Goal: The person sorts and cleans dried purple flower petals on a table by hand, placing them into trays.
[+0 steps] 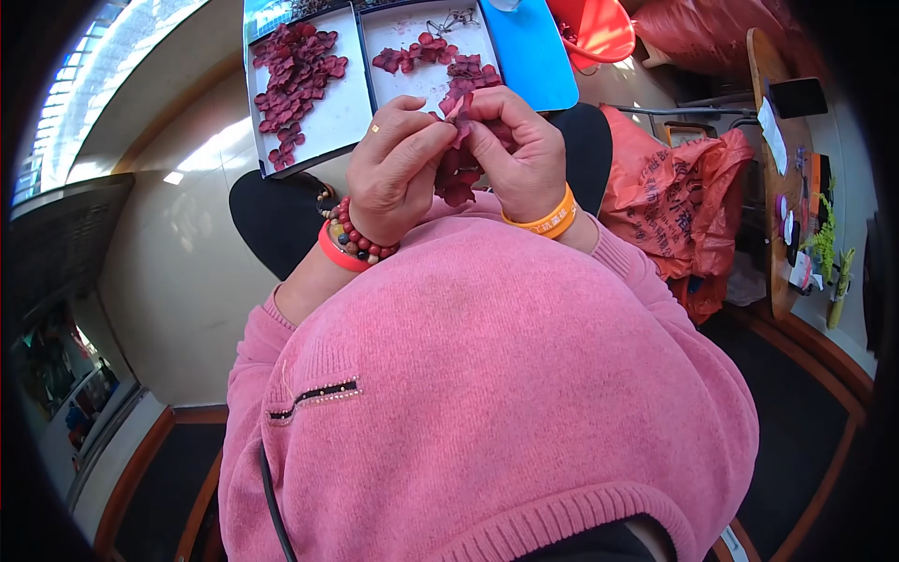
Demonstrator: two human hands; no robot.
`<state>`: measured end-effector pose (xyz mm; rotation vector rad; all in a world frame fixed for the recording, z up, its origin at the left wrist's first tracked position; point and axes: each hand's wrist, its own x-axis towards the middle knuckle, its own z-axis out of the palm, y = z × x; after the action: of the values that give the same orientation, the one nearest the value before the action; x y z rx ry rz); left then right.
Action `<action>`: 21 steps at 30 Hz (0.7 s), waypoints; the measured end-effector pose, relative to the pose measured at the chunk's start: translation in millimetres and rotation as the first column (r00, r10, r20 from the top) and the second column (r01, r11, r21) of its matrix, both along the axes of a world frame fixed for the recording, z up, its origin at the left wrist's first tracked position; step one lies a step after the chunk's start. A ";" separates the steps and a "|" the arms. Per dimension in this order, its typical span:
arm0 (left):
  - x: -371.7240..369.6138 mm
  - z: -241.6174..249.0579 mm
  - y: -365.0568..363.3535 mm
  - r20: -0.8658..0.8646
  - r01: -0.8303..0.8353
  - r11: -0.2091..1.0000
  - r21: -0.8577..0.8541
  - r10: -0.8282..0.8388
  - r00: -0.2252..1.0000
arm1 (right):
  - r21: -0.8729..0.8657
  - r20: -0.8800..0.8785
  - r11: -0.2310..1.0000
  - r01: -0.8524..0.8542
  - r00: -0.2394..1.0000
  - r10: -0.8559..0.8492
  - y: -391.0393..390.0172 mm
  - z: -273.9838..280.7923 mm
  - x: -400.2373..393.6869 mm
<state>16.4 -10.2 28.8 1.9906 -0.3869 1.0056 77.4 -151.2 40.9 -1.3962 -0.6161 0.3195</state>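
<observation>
Dark red artificial flower petals (457, 180) are pinched between my two hands, close in front of my chest. My left hand (391, 167) has its thumb and fingers closed on the petal cluster from the left. From the right, my right hand (524, 155) grips the same cluster with thumb and index finger. Fingers partly hide where the pieces meet. Just beyond my hands, a white tray (398, 92) holds more red petals (423, 52) and some thin dark stems (454, 21). Beside it, a second white tray (328, 126) carries a heap of red petals (295, 80).
Both trays rest on a blue board (538, 56). A red bucket (599, 33) stands at the back right. Red plastic bags (674, 201) lie to my right, near a wooden table (779, 272) with a phone (798, 97) and small items. My knees are under the trays.
</observation>
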 end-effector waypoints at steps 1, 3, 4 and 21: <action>0.7 -0.8 0.8 0.010 -0.005 1.000 0.020 0.004 1.000 | -0.011 -0.033 1.000 -0.001 0.999 0.000 0.1 1.4 -0.8; 1.1 -2.1 1.1 0.004 -0.019 0.999 0.044 0.019 1.000 | -0.051 -0.170 0.998 -0.027 0.985 0.018 -0.6 8.3 -1.2; 1.0 -3.1 0.7 -0.013 -0.027 0.998 0.048 0.028 1.000 | -0.077 -0.274 0.996 -0.054 0.961 0.031 -1.5 15.1 -0.6; -1.0 0.7 1.0 -0.397 -0.100 0.966 -0.238 -0.003 0.918 | -0.164 0.365 0.974 0.155 0.927 -0.086 2.3 -11.7 8.9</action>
<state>15.4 -9.2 29.5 1.9130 0.0159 0.6208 86.3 -148.9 29.2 -1.6876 -0.8076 0.0221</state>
